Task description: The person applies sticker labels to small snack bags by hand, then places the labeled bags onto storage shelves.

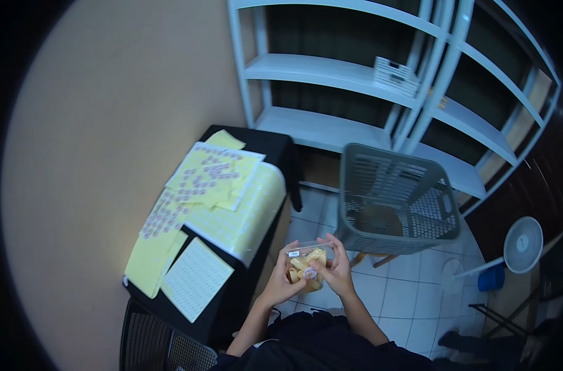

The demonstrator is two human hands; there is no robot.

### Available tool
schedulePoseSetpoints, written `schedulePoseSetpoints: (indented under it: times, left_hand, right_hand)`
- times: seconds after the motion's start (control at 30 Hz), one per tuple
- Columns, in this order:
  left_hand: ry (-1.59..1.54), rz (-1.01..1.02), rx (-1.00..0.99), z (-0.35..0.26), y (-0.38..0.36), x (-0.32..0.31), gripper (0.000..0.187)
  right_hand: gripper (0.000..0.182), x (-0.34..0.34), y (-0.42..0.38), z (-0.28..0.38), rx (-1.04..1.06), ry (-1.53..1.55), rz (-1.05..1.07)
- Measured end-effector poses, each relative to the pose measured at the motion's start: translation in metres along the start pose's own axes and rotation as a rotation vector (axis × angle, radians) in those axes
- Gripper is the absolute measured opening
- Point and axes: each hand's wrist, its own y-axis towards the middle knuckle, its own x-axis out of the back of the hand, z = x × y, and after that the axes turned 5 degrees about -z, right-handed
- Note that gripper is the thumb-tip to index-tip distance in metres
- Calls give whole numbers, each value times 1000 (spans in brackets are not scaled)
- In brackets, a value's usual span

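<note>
In the head view, a clear plastic pack of pale yellow pieces (301, 263) is held up in front of my body. My left hand (283, 279) grips its left side, and my right hand (336, 272) grips its right side. Both thumbs lie over the front, by a small round sticker (310, 272). A small white label (294, 253) shows near the pack's upper left corner. To the left, yellow sheets (207, 179) bearing many round stickers lie on a black-covered table (287, 151). A white printed label sheet (197, 279) lies nearer to me.
A large grey-green plastic basket (398, 242) stands on a wooden-legged support ahead to the right. White metal shelves (318, 68) line the back and hold a small white basket (396, 76). At right are a white fan (523, 245) and a blue bin (491, 278). A black mesh chair (144, 337) stands lower left.
</note>
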Motion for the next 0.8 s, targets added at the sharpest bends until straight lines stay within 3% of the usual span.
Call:
schedulePoseSetpoints:
  times: [0.1, 0.17, 0.27, 0.37, 0.47, 0.63, 0.8]
  left_hand:
    - [-49, 90, 29, 18, 19, -62, 65]
    - [-63, 148, 34, 30, 29, -108, 61]
    - [-148, 258, 152, 42, 42, -180, 47]
    - [-128, 427, 299, 62, 53, -242, 46]
    - [-140, 480, 254, 75, 60, -302, 40]
    - [-270, 526, 298, 88, 62, -369, 34]
    - [-197, 580, 234, 126, 79, -416, 36]
  right_hand:
    - [65, 61, -9, 18, 101, -84, -115]
    - [68, 105, -21, 29, 151, -222, -310]
    - [65, 163, -37, 53, 259, -273, -523]
    - [66, 220, -52, 78, 312, -268, -703]
    - [63, 267, -69, 100, 368, -349, -819]
    - [54, 326, -107, 109, 348, -293, -864]
    - [47, 369, -124, 108, 203, -397, -880]
